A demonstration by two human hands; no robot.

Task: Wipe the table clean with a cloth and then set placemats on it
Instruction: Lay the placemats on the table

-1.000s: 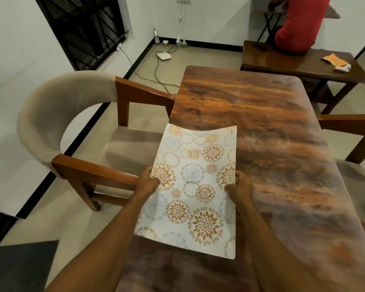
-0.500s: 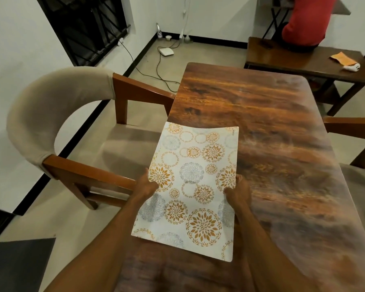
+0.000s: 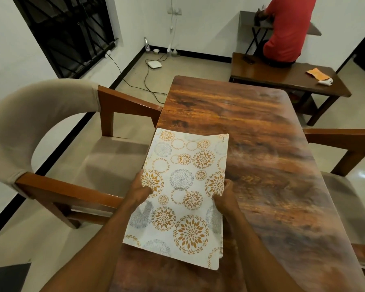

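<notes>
Head view: both forearms come in from the bottom of the frame, angled toward each other. The left hand (image 3: 140, 189) grips the left edge of the placemat (image 3: 183, 192) with its thumb on top. The right hand (image 3: 224, 199) pinches the right edge about halfway along, fingers curled round it. The mat is white with orange and grey flower circles. It sits over the near left part of the table (image 3: 261, 165), with its left side hanging past the table edge. Can't tell if it's actually lying on the wood. The near right corner shows layered edges, so maybe more than one sheet.

The table is dark glossy woodgrain. There's a padded chair (image 3: 40, 114) on the left and a bench (image 3: 282, 74) beyond the far end. A person in red (image 3: 287, 28) is sitting on the bench, and an orange cloth (image 3: 317, 73) lies on it too. A barred window (image 3: 67, 32) is on the left wall, and cables (image 3: 148, 81) run across the tiled floor.
</notes>
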